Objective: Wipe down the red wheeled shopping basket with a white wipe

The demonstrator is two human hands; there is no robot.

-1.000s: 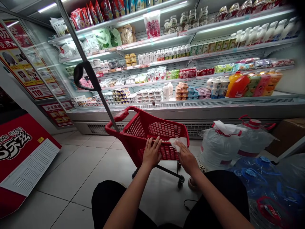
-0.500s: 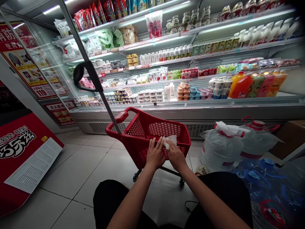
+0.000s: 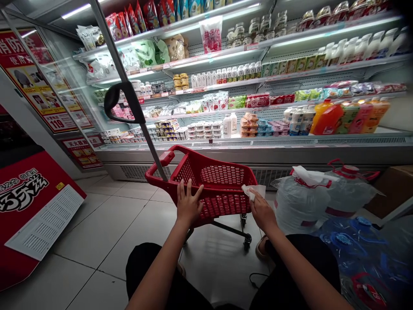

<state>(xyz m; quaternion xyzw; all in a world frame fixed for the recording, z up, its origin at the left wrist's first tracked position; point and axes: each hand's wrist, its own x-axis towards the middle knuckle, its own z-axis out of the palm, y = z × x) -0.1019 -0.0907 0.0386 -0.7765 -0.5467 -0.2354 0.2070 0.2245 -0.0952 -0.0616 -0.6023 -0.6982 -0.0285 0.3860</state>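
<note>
A red plastic shopping basket on wheels point(image 3: 222, 181) stands on the tiled floor in front of me, its long grey handle point(image 3: 129, 103) rising up to the left. My left hand point(image 3: 188, 203) rests on the basket's near rim, fingers spread flat against it. My right hand point(image 3: 262, 209) presses a crumpled white wipe point(image 3: 253, 192) against the basket's right near corner, fingers closed on the wipe. My black-clad knees point(image 3: 151, 267) fill the bottom of the view.
An open refrigerated shelf unit point(image 3: 258, 142) with dairy, drinks and packets runs across the back. Large wrapped water jugs point(image 3: 300, 198) crowd the floor at right. A red cabinet point(image 3: 29, 206) stands at left. Grey floor tiles point(image 3: 112, 224) lie between.
My left hand has slid left along the basket's near rim. My right hand has moved the wipe right to the basket's corner. The basket has tilted and shifted slightly.
</note>
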